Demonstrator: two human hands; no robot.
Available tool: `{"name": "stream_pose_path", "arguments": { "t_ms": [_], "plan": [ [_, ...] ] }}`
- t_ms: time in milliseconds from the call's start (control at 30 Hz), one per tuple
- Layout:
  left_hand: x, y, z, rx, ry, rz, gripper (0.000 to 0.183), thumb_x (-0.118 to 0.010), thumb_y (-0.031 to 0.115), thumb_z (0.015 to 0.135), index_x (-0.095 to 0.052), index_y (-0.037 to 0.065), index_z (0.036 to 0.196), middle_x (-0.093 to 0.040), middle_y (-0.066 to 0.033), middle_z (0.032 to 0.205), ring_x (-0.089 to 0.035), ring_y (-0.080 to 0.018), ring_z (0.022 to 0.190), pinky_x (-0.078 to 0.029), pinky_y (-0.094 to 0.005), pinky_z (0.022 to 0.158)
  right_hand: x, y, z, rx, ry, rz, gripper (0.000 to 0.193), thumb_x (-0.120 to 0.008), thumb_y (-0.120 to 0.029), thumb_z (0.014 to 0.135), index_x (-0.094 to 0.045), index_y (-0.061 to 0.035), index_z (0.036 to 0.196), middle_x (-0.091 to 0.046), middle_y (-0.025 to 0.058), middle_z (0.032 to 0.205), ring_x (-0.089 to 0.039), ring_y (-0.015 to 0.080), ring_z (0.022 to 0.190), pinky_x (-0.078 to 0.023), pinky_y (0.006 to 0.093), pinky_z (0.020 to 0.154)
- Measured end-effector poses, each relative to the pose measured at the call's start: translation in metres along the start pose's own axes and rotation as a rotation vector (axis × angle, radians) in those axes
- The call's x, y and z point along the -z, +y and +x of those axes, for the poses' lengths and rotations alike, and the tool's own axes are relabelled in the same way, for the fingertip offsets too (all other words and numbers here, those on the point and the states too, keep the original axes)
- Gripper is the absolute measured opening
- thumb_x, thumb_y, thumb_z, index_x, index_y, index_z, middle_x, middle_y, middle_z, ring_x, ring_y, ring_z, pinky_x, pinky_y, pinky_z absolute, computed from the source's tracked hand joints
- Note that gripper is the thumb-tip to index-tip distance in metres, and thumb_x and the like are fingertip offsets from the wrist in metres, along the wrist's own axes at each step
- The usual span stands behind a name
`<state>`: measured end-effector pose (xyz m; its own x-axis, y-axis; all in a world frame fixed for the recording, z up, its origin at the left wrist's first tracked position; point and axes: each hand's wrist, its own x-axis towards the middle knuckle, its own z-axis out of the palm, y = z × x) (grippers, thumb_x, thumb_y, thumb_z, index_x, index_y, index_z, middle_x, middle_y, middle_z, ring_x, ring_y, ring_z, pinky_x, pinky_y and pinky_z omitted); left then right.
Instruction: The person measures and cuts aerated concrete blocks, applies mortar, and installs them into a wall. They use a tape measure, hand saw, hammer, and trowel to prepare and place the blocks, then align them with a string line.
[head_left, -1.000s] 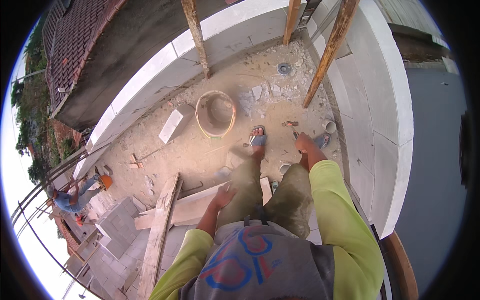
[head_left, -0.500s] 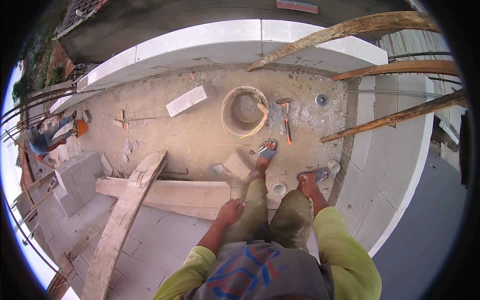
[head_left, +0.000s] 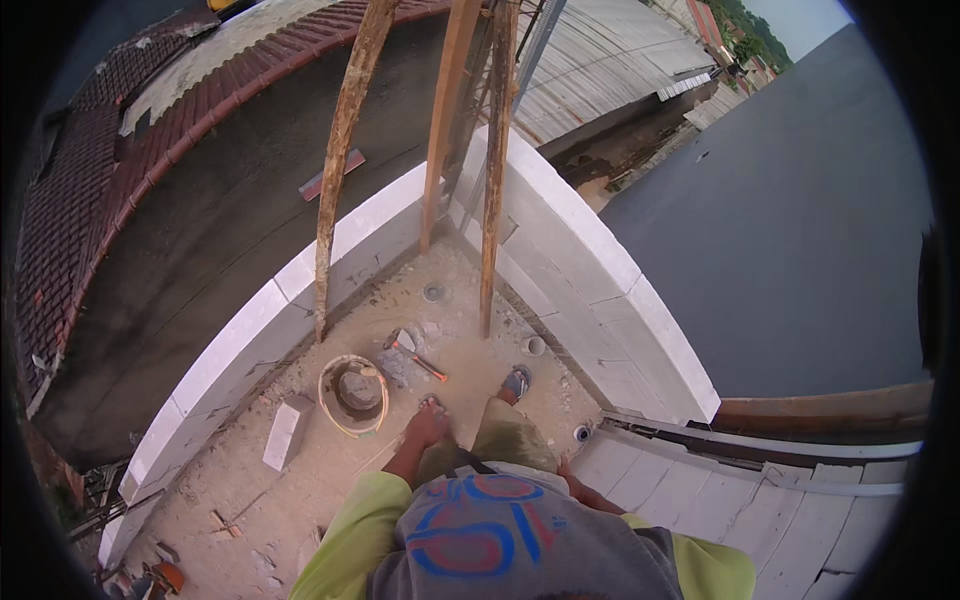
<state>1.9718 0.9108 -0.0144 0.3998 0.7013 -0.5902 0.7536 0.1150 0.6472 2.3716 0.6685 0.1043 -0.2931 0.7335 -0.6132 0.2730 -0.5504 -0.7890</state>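
Beside my left knee, my left hand (head_left: 427, 425) hangs with its fingers curled in. What they hold, if anything, is too small to make out. Only a sliver of my right hand (head_left: 566, 468) shows by my right thigh, its fingers hidden. Ahead and to the left stands a round bucket (head_left: 325, 393) with a greyish mix low inside. A hammer (head_left: 430, 368) with an orange and black handle lies on the dusty floor just right of the bucket, apart from both hands. Left of the bucket rests a loose white block (head_left: 288, 432).
Low white block walls (head_left: 360, 225) meet in a corner ahead. A rough wooden pole (head_left: 345, 150) and others stand inside it. Short pipe ends (head_left: 533, 346) stick up from the floor (head_left: 460, 350). Pale blocks (head_left: 720, 500) lie at right; an orange bucket (head_left: 168, 576) is far lower left.
My view and body have turned right, toward the wall corner. The bucket, hammer and block now appear further left and lower; the planks have left the view. The right hand is now mostly hidden.
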Motion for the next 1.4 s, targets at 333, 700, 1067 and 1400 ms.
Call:
{"name": "stream_pose_path", "arguments": {
  "t_ms": [333,700,1067,1400],
  "plan": [
    [-0.168,0.158,0.036,-0.401,-0.926,0.657,0.076,-0.027,0.059,0.113,-0.073,0.004,0.138,-0.064,-0.0274,0.148,-0.061,-0.0425,0.138,-0.039,-0.0516,0.123,-0.193,0.095,0.042,-0.102,0.646,0.003,0.106,-0.076,-0.035,0.1,-0.004,-0.0124,0.175,-0.05,0.0247,0.162,-0.054,0.0324,0.148,-0.036,0.0458,0.127],
    [-0.148,0.227,0.04,-0.492,-1.051,0.473,0.073,-0.042,0.061,0.111,-0.071,-0.004,0.124,-0.074,-0.0292,0.12,-0.071,-0.046,0.112,-0.052,-0.0515,0.102,-0.162,0.013,0.04,-0.649,0.976,0.569,0.063,-0.045,-0.021,0.113,-0.022,-0.0306,0.171,-0.055,0.0306,0.155,-0.06,0.0422,0.139,-0.044,0.0516,0.117],
    [-0.142,0.271,0.014,-0.445,-0.695,0.293,0.068,-0.062,0.064,0.103,-0.075,-0.002,0.105,-0.076,-0.0288,0.103,-0.073,-0.0439,0.101,-0.055,-0.0488,0.094,-0.124,0.022,0.023,-0.096,1.434,0.819,0.05,-0.05,-0.019,0.114,-0.039,-0.0171,0.163,-0.061,0.0164,0.14,-0.063,0.0285,0.126,-0.048,0.0409,0.114],
    [-0.186,0.331,0.061,-0.271,-0.904,0.395,0.065,-0.047,0.063,0.11,-0.075,0.005,0.123,-0.074,-0.0288,0.12,-0.071,-0.0455,0.115,-0.052,-0.0516,0.102,-0.014,-0.008,-0.034,-0.018,1.298,1.649,0.058,-0.057,-0.049,0.11,-0.052,-0.0099,0.152,-0.052,0.0147,0.152,-0.054,0.0286,0.141,-0.046,0.0414,0.117]
  ]
}}
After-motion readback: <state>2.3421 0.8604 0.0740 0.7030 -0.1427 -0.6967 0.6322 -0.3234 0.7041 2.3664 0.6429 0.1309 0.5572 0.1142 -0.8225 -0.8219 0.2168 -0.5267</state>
